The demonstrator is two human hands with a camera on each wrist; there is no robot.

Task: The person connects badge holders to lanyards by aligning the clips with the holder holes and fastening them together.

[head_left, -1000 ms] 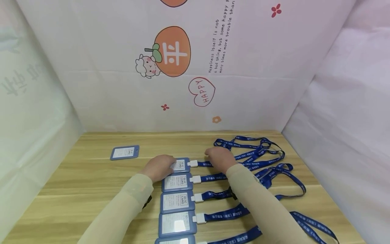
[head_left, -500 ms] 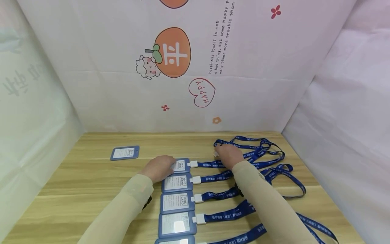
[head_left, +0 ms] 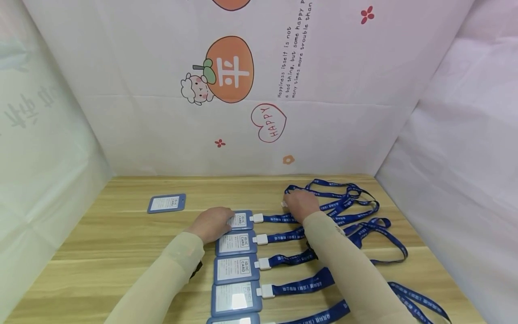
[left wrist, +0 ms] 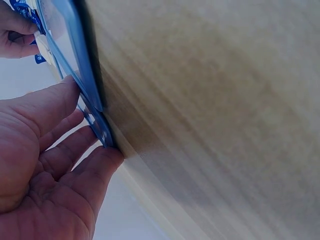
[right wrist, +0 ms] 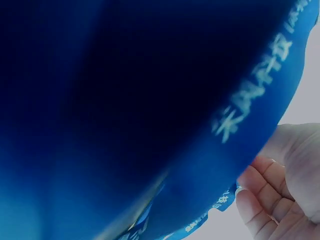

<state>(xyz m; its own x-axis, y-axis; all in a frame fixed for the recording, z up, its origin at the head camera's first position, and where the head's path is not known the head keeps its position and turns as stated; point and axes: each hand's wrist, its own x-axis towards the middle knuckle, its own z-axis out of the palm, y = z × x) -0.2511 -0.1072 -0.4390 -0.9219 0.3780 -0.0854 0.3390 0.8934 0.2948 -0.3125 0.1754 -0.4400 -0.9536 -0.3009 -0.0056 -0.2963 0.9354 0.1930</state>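
Observation:
In the head view my left hand (head_left: 212, 223) grips the farthest blue card holder (head_left: 243, 220) of a column by its edges, thumb and fingers at its left part. In the left wrist view the fingers (left wrist: 102, 162) sit at the holder's corner, close to the wood. A white clip (head_left: 257, 218) joins this holder to a blue printed lanyard (head_left: 279, 218). My right hand (head_left: 301, 204) pinches the end of another lanyard, its white clip (head_left: 284, 204) showing at the fingertips. Blue strap (right wrist: 260, 85) fills much of the right wrist view, beside curled fingers.
Several more card holders (head_left: 236, 268) with lanyards lie in the column toward me. One loose card holder (head_left: 167, 203) lies at the back left. Looped straps (head_left: 352, 191) spread over the right of the wooden table (head_left: 121, 234). White printed sheeting (head_left: 162, 148) walls the back and sides.
My right hand first moved right, and a white clip came into view at its fingertips. It then shifted slightly left. My left hand stays on the farthest holder.

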